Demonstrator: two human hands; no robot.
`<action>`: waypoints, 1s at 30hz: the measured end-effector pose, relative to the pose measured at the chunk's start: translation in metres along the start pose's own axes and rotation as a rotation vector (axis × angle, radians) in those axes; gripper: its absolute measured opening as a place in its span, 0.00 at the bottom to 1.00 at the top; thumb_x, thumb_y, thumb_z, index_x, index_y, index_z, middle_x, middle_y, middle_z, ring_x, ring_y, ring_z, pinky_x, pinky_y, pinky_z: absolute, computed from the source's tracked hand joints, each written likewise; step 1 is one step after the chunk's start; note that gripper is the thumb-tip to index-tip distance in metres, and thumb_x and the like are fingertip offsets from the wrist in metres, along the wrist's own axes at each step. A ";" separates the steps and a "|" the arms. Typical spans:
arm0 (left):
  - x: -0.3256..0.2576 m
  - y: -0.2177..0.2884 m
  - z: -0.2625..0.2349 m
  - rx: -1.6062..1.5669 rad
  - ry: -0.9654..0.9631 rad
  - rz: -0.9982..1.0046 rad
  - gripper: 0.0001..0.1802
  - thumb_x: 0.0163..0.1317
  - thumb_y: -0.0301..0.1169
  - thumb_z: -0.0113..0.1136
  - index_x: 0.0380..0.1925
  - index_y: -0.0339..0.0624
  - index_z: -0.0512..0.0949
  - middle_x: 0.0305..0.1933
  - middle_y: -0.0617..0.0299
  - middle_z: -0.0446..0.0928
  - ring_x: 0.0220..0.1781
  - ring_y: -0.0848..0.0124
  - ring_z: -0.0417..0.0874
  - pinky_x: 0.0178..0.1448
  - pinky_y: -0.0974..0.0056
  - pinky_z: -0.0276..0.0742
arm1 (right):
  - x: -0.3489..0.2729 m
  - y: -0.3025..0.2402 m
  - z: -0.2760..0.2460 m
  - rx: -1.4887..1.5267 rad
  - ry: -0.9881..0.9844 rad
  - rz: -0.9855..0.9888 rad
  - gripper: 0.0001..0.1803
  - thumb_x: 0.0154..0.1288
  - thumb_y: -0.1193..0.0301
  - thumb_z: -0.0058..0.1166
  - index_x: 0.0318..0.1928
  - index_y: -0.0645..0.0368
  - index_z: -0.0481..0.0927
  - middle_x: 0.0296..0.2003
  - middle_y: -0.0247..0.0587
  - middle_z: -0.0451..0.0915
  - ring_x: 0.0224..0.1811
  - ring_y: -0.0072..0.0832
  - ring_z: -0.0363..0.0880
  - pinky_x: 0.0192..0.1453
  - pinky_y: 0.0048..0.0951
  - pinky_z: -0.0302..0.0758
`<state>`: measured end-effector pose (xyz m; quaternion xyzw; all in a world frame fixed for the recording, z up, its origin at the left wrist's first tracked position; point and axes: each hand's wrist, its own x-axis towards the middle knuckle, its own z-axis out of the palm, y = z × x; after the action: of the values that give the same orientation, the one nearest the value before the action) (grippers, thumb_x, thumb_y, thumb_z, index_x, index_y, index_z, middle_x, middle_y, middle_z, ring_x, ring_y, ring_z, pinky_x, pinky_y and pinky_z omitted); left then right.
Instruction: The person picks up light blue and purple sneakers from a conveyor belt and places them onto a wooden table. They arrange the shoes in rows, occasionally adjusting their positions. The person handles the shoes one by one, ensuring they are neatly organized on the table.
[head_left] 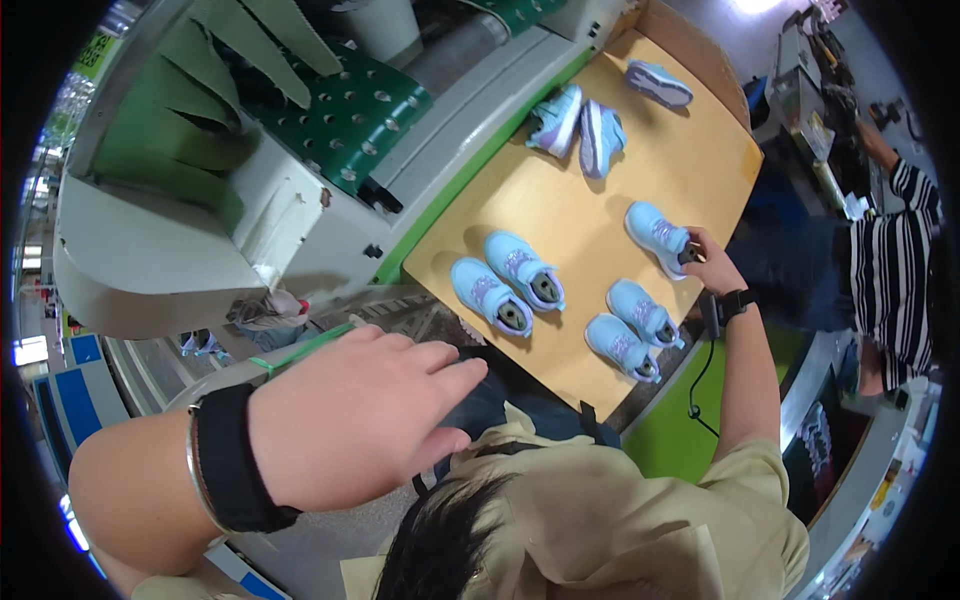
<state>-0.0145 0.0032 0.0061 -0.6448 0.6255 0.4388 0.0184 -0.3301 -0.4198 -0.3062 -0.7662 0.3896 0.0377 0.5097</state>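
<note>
A light blue sneaker (652, 230) is at the right side of the tan board, toe pointing away to the left. My right hand (712, 262) grips it by the heel and collar, with a dark insert showing in its opening. Whether the sole touches the board is hard to tell. My left hand (365, 410) hovers before the near edge, fingers stretched out, thumb apart, nothing in it. Beyond it a pair of matching sneakers (510, 280) stands upright on the board. Another pair (632, 328) stands just nearer than my right hand.
Farther back on the tan board (590, 235) lie two sneakers (578, 130) and one on its side (658, 84). At left, a machine (310, 215) has a green perforated belt (370, 110) and hanging flaps. Another person in stripes (890, 270) stands at right. A black cable (697, 390) hangs near my right forearm.
</note>
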 end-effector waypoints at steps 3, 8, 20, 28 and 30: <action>0.001 0.000 0.000 -0.004 0.004 0.003 0.30 0.70 0.41 0.60 0.66 0.35 0.71 0.65 0.44 0.76 0.63 0.47 0.78 0.69 0.50 0.70 | -0.048 -0.022 0.015 0.042 -0.100 0.144 0.41 0.51 0.82 0.65 0.69 0.57 0.69 0.65 0.44 0.75 0.72 0.40 0.70 0.74 0.39 0.69; 0.002 0.002 -0.002 -0.005 0.003 0.011 0.30 0.70 0.42 0.61 0.66 0.35 0.72 0.64 0.44 0.77 0.65 0.48 0.77 0.69 0.49 0.70 | -0.078 -0.009 0.007 0.090 -0.257 0.060 0.41 0.54 0.86 0.60 0.70 0.56 0.68 0.62 0.42 0.76 0.72 0.36 0.69 0.73 0.36 0.69; 0.003 0.004 -0.004 -0.015 -0.003 0.024 0.31 0.70 0.43 0.61 0.67 0.35 0.71 0.65 0.43 0.76 0.66 0.48 0.76 0.69 0.50 0.70 | -0.070 -0.024 -0.029 -0.209 0.358 -0.126 0.20 0.66 0.84 0.46 0.57 0.65 0.79 0.50 0.48 0.84 0.54 0.37 0.83 0.61 0.32 0.77; 0.000 -0.003 0.001 -0.009 0.002 0.048 0.30 0.71 0.42 0.59 0.67 0.35 0.70 0.65 0.46 0.76 0.63 0.47 0.77 0.68 0.50 0.71 | -0.070 -0.053 0.023 -0.253 -0.011 -0.067 0.37 0.58 0.72 0.68 0.69 0.60 0.72 0.61 0.51 0.80 0.63 0.42 0.77 0.69 0.37 0.73; -0.003 0.000 0.000 0.005 -0.007 0.041 0.30 0.71 0.42 0.59 0.66 0.35 0.70 0.64 0.46 0.76 0.62 0.47 0.78 0.67 0.50 0.71 | -0.068 -0.023 0.039 -0.185 -0.050 -0.136 0.41 0.56 0.74 0.69 0.71 0.60 0.70 0.63 0.51 0.78 0.66 0.42 0.75 0.72 0.36 0.70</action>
<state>-0.0140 0.0049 0.0080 -0.6303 0.6395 0.4400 0.0131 -0.3492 -0.3464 -0.2764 -0.8334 0.3189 0.0582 0.4477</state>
